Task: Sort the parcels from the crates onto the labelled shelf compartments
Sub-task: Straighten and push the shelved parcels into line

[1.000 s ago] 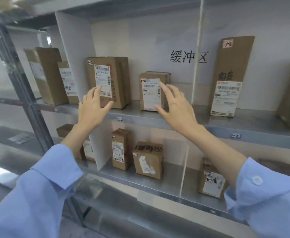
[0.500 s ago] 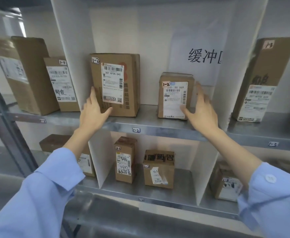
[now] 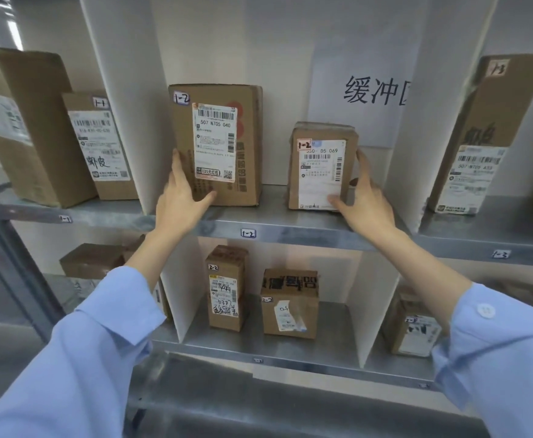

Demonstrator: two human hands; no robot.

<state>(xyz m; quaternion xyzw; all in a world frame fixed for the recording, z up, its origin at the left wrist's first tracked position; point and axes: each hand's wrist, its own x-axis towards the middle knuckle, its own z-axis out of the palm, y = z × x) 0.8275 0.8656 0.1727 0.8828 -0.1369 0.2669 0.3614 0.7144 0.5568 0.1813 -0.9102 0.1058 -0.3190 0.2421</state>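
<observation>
Left hand on lower-left corner of large parcel: fingers straight up left side, thumb spread across front. Right hand on small parcel: fingers straight up right side, thumb on front. Both parcels upright, apart, in shelf compartment 1-2.

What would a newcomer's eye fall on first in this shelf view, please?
Two hands in the middle upper compartment: the left hand presses the lower left corner of the large parcel marked 1-2, and the right hand touches the right side of the small parcel beside it. Behind them, a sign with black characters hangs on the back wall.
</observation>
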